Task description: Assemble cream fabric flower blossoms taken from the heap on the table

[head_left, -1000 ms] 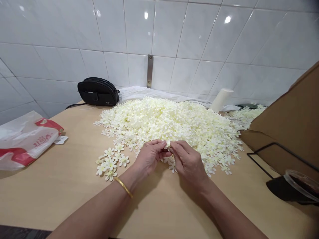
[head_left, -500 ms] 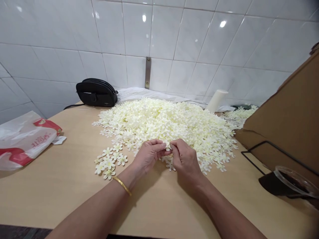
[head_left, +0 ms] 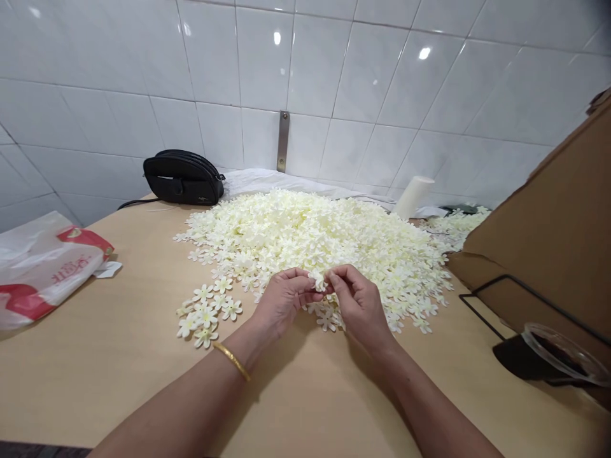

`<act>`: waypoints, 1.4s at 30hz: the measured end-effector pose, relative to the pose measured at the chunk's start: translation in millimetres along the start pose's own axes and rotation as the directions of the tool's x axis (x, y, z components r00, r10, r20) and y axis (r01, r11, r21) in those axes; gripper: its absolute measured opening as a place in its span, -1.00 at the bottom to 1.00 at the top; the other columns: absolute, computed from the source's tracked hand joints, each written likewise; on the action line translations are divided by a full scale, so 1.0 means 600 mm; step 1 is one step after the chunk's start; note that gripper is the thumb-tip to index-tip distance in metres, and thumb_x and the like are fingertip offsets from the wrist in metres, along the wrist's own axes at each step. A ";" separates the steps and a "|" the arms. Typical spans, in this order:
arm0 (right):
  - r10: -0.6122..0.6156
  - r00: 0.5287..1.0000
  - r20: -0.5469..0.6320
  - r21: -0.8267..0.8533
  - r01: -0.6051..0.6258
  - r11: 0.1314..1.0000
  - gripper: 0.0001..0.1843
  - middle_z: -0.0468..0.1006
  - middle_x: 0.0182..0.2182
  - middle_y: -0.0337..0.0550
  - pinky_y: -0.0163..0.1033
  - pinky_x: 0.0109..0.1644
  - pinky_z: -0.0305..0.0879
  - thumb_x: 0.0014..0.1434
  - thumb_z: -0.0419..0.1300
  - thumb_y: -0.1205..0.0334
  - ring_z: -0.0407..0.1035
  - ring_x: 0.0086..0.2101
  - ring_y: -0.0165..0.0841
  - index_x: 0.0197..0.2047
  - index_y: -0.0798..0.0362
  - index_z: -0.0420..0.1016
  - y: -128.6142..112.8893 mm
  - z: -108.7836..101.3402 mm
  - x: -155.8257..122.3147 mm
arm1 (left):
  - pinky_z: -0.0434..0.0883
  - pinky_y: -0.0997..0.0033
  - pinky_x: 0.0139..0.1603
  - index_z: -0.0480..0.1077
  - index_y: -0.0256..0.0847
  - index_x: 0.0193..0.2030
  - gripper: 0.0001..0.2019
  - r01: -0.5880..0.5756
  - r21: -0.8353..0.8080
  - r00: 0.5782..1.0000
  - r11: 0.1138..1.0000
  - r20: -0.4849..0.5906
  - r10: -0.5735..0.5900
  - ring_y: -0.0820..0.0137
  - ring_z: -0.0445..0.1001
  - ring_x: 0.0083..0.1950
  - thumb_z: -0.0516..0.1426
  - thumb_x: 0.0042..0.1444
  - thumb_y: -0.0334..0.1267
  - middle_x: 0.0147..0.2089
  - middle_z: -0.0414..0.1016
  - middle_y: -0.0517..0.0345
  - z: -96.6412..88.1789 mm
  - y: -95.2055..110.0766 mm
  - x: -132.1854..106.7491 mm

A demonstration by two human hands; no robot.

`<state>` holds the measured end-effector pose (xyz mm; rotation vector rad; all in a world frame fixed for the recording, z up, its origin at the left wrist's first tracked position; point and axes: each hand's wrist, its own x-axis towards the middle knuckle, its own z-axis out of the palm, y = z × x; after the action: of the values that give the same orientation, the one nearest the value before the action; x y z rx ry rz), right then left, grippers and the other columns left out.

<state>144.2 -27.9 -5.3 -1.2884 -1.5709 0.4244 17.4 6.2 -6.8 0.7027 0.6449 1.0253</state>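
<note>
Both hands meet at the near edge of a large heap of cream artificial flowers (head_left: pixel 305 229). My left hand (head_left: pixel 285 297) pinches one small white artificial flower (head_left: pixel 319 280) between thumb and fingers. My right hand (head_left: pixel 361 306) touches the same flower from the other side, thumb and forefinger pressed together at its petals. Fingertips partly cover the flower. Loose flowers (head_left: pixel 326 317) lie just below the hands. To the left, apart from the heap, sits a small cluster of flowers (head_left: pixel 205 315) on the wooden table (head_left: pixel 305 407).
A black pouch bag (head_left: pixel 182 181) stands at the back left, with a red and white plastic bag (head_left: pixel 52 273) nearer. Behind the heap leans a white cylinder (head_left: pixel 413 197). On the right are a cardboard box (head_left: pixel 548 222), a black metal frame (head_left: pixel 506 277) and a dark drink cup (head_left: pixel 539 356).
The right hand's fingers have shifted and opened slightly around the flower, which now shows more of its petals. The left hand keeps its pinch. The view has moved a little.
</note>
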 end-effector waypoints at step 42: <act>-0.352 0.936 -0.017 -0.255 0.337 0.906 -0.81 0.38 -0.41 -0.13 -0.20 -0.24 0.20 0.04 0.01 0.41 0.26 -0.33 -0.33 -0.35 0.03 0.41 0.004 -0.003 0.017 | 0.18 0.63 -0.72 0.32 -0.31 -0.41 -0.72 0.158 -0.012 0.981 0.987 0.114 -0.156 0.57 0.30 -0.66 0.09 -0.07 -0.08 -0.54 0.37 0.12 -0.003 -0.002 0.003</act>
<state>147.9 -18.7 -1.7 -1.1599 -1.7964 -0.0392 17.2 7.9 -8.9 0.6756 0.5813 0.8396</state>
